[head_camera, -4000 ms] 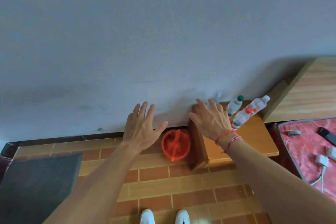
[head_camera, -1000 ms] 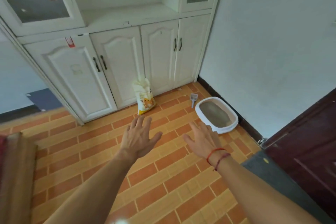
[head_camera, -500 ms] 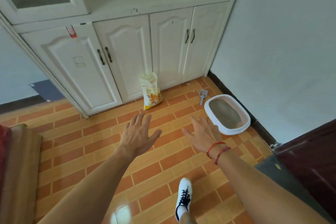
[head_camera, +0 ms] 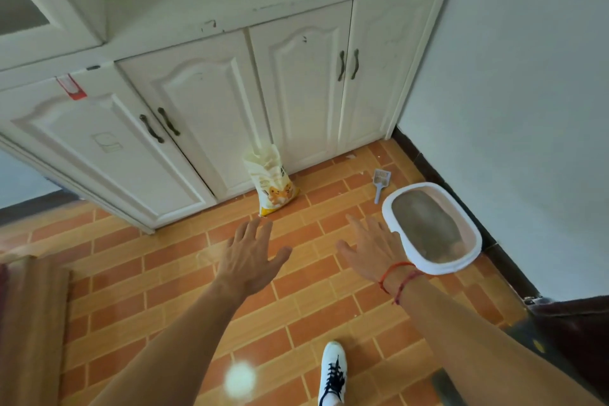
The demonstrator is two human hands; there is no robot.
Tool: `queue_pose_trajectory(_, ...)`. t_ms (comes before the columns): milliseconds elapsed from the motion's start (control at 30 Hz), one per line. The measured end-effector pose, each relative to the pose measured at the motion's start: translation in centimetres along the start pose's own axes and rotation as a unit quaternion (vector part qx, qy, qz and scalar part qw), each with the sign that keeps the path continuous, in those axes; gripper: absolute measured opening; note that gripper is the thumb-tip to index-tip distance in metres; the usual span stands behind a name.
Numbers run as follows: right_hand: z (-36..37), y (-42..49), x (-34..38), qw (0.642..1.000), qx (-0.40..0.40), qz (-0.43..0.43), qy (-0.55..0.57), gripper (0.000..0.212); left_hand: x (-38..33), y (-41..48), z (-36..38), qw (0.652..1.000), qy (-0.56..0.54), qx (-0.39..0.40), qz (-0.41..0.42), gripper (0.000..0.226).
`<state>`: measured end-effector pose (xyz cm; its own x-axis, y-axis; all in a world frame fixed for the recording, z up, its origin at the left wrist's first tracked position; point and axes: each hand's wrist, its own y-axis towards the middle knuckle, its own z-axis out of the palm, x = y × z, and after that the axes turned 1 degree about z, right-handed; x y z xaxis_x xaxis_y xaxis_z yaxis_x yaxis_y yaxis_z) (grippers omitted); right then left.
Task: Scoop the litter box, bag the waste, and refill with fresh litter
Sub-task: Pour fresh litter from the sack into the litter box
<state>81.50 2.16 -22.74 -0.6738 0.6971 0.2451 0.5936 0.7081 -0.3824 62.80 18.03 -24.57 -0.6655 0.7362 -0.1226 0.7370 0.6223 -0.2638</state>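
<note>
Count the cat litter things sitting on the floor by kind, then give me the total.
litter box: 1
scoop: 1
litter bag: 1
Total: 3

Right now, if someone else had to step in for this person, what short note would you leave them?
Left hand: open, holding nothing, over the tiled floor.
Right hand: open, holding nothing, near the litter box rim.
The litter box sits on the floor by the right wall, grey litter inside. Scoop lies on the tiles at its far end. Litter bag stands against the cabinet.
Done: nothing visibly.
Left: pick up scoop, scoop, bag waste (no waste bag in view), refill.
</note>
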Motion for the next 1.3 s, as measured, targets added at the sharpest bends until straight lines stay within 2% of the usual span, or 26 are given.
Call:
queue_pose_trajectory(333, -2.9, 11.7, -2.0, 1.0, 0.014, -0.009, -0.01, 0.063, -1.5, 11.7, -1.1, 0.999, -0.03, 0.012, 0.0, 0.098)
queue_pose_trajectory(833, -1.7, 32.3, 0.8, 0.998, 0.058, 0.0, -0.029, 0.065, 4.3, 31.7, 2.4, 0.994, -0.085, 0.074, -0.003, 0.095)
queue_pose_trajectory(1100, -1.1, 40.2, 2.8, 0.997, 0.074, -0.002, 0.007, 0.07, 5.6, 37.6, 4.1, 0.99, -0.095, 0.098, -0.03, 0.097)
queue_pose_trajectory(1300, -1.0, 45.3, 4.7, 0.994, 0.103, -0.005, 0.032, 0.069, 6.9, 40.2, 6.0, 0.98, -0.145, 0.095, -0.102, 0.096)
